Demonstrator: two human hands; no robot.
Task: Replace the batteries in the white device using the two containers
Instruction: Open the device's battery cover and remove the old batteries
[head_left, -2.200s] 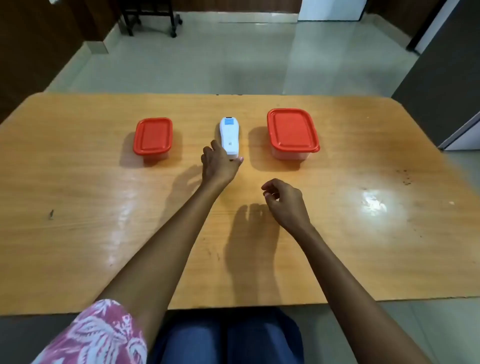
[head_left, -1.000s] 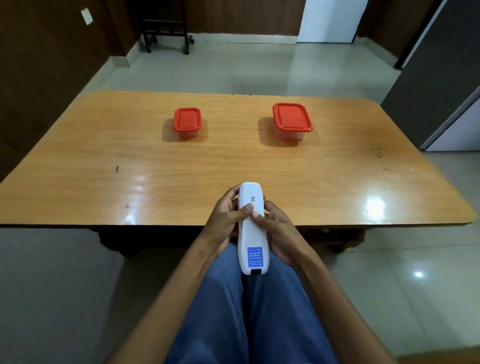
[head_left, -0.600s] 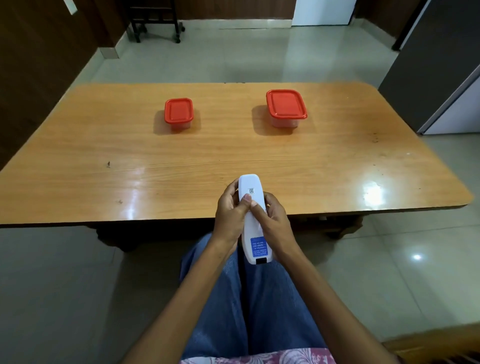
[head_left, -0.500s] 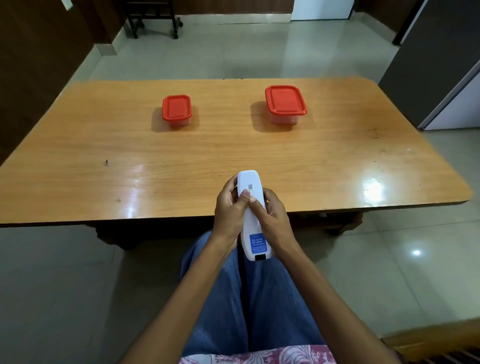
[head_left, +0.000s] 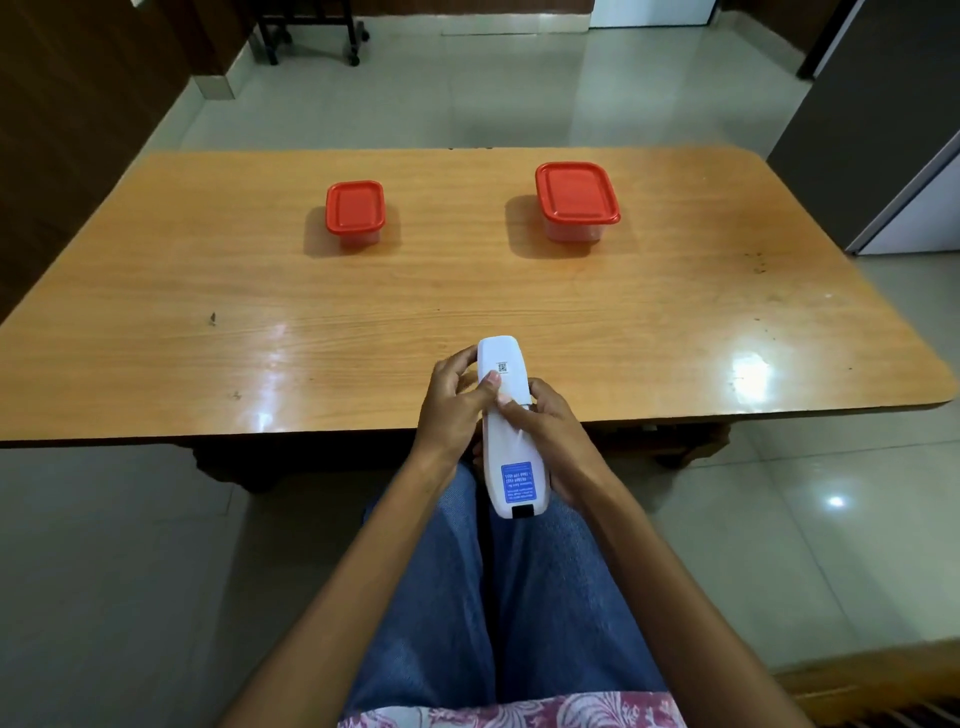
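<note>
Both hands hold the white device (head_left: 511, 441) over the lap, at the near edge of the bench (head_left: 156, 291), back face up. The left hand (head_left: 449, 402) has its grip clamped on the device's upper left side, thumb on the back. The right hand (head_left: 553, 431) has its grip clamped on the right side, thumb across the back just below the left thumb. A blue label (head_left: 517, 480) sits near the device's lower end. Two red-lidded containers stand on the far bench, well apart: the small container (head_left: 356, 210) left, the large container (head_left: 576, 200) right, lids on.

sharp, evenly lit; ceiling-light glare on table (head_left: 748, 366); edges bowed.
</note>
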